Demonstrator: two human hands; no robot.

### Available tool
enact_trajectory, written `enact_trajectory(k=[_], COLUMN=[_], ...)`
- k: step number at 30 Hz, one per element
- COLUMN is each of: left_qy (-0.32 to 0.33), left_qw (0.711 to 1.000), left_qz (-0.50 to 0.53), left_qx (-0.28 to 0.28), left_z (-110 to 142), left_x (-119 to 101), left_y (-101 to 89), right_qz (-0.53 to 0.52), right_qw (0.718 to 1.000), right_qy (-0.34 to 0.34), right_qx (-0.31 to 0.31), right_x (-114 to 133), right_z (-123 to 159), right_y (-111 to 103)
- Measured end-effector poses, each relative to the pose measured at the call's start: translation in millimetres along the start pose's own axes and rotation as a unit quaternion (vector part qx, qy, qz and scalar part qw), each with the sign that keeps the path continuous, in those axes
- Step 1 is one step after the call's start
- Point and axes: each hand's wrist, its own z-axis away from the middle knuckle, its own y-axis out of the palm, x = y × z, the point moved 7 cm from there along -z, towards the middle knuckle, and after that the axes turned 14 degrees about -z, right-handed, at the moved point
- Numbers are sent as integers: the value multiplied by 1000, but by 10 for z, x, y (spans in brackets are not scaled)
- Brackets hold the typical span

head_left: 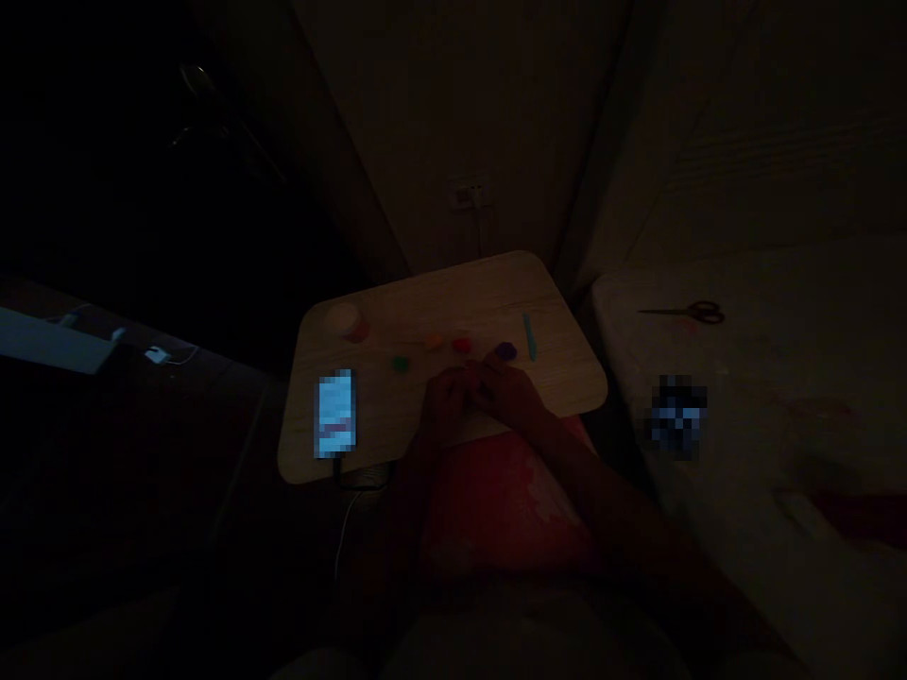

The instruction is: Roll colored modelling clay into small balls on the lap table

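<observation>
Left hand [446, 397] and right hand [504, 389] curl together (grip indeterminable); nearby purple lump [505, 350] appears light, soft, best pinched by its sides.

Too dark to tell what the fingers [490, 375] enclose above the counter [482, 288]. Pixelation hides the glowing screen [334, 414] on the counter and a dark object [677, 416] right of it.

Got a green blob [401, 363], orange blob [434, 342], red blob [462, 346], purple blob [505, 350] and teal stick [530, 337], kinda tan wood-grain bench [432, 293], plus reddish-pink cloth [482, 501] with paler blotches.
</observation>
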Motion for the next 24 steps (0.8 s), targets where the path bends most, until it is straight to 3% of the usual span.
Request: enact_trajectory(k=[13,24], left_qy=[10,6], left_qw=[1000,998], left_qz=[-27,-64], left_qx=[10,-18], left_z=[-22,-15], left_x=[-42,-63], left_y=[-25,-62], right_qz=[1,-9], right_qw=[1000,1000], right_qy=[-21,-24], right_qx=[-11,-13], right_x=[-24,-3], right_z=[20,18], right_y=[14,2])
